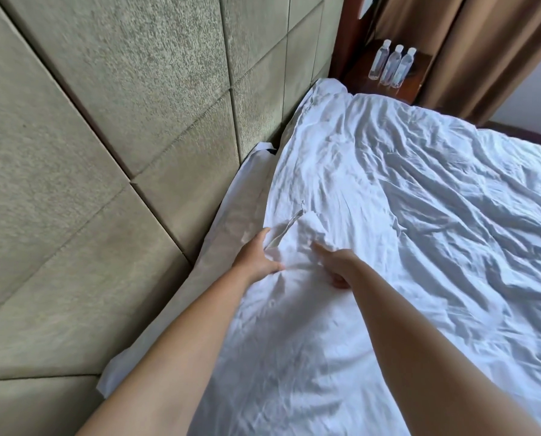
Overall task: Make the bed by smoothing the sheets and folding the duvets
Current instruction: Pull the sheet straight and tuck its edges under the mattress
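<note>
My left hand (256, 256) grips the white duvet's (388, 215) bunched edge beside the padded headboard (121, 121) — my right hand (338, 265) pinches a fold just beside it.

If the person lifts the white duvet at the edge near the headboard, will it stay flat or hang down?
The duvet probably hangs limp: it lies in soft wrinkles and bunches where the left hand grips it. It looks thin there, so likely light to lift.

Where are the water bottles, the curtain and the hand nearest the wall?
water bottles (392, 66): head view, body of the middle bottle of three.
curtain (483, 51): head view, a brown fold.
left hand (256, 254): head view, back of the hand, gripping the white duvet (420, 199).
</note>
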Motion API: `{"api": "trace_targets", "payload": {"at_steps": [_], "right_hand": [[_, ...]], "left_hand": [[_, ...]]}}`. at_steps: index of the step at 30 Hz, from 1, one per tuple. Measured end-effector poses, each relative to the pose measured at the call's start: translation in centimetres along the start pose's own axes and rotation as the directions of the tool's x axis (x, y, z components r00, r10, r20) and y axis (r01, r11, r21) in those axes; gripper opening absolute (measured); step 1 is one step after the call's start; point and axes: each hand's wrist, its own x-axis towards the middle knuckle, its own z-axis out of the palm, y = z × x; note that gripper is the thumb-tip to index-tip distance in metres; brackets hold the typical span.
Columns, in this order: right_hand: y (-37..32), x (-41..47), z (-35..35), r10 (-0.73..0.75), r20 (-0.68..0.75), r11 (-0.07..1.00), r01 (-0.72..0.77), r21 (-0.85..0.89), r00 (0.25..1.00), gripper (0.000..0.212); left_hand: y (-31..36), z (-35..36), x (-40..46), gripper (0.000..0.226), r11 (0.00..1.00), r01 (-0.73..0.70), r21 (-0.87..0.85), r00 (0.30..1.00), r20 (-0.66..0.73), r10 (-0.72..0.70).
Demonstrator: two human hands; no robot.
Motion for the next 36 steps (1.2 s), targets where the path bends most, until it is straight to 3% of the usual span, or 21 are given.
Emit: {"api": "trace_targets", "payload": {"at_steps": [3,8,11,13,15,17,19,22,25,28,33,36], "right_hand": [[0.1,-0.8,-0.5,0.0,0.011,0.99,0.002,-0.14,1.0,0.056],[0.4,-1.4,-0.6,-0.324,-0.227,0.93,0.265,-0.255,0.919,0.043],[0.1,-2.2,0.2,-0.439,-0.316,0.889,0.354,-0.292,0.841,0.045],[-0.3,-2.8,0.5,-0.495,-0.351,0.863,0.402,-0.306,0.795,0.044],[-1.1,-3.1,0.3,-0.531,-0.392,0.844,0.43,-0.321,0.751,0.047],[-2.8,-3.3,-0.4,-0.581,-0.421,0.813,0.467,-0.349,0.697,0.05],[-5.4,-3.1,-1.5,-0.638,-0.432,0.77,0.512,-0.38,0.638,0.051],[-9.8,-2.9,-3.2,-0.712,-0.438,0.702,0.557,-0.444,0.549,0.053],[-12.7,-2.3,-4.0,-0.752,-0.432,0.659,0.574,-0.486,0.497,0.054],[-12.8,-0.4,-2.7,-0.753,-0.369,0.656,0.579,-0.484,0.545,0.054],[-9.4,3.9,1.9,-0.598,-0.143,0.759,0.5,-0.418,0.788,0.043],[-8.5,4.8,3.0,-0.59,-0.104,0.779,0.529,-0.337,0.801,0.063]], "left_hand": [[0.2,-0.1,0.1,0.102,0.999,0.045,-0.016,0.999,0.014,-0.045],[0.4,-0.7,1.2,0.057,0.99,0.084,-0.115,0.996,0.023,-0.082],[0.8,-1.0,1.7,0.059,0.989,0.073,0.128,0.995,-0.073,-0.064],[1.3,-1.0,2.0,0.054,0.98,0.029,0.196,0.992,-0.13,-0.004],[1.7,-0.9,2.3,0.04,0.991,-0.052,0.124,0.971,-0.224,0.079],[2.3,-1.1,2.5,0.02,0.987,-0.109,-0.117,0.949,-0.309,0.068],[3.5,-1.5,2.7,0.033,0.943,-0.133,-0.305,0.944,-0.329,0.027],[5.2,-2.3,3.5,0.042,0.945,-0.18,-0.275,0.928,-0.367,0.07],[5.2,-2.8,4.5,0.031,0.944,-0.191,-0.269,0.916,-0.395,0.073],[3.2,-2.7,5.6,0.027,0.963,-0.126,-0.24,0.915,-0.402,0.02],[-0.8,-1.5,6.9,0.042,0.95,0.179,-0.257,0.952,-0.197,-0.233],[-1.4,-1.2,7.4,0.04,0.929,0.236,-0.287,0.961,-0.072,-0.266]]}}
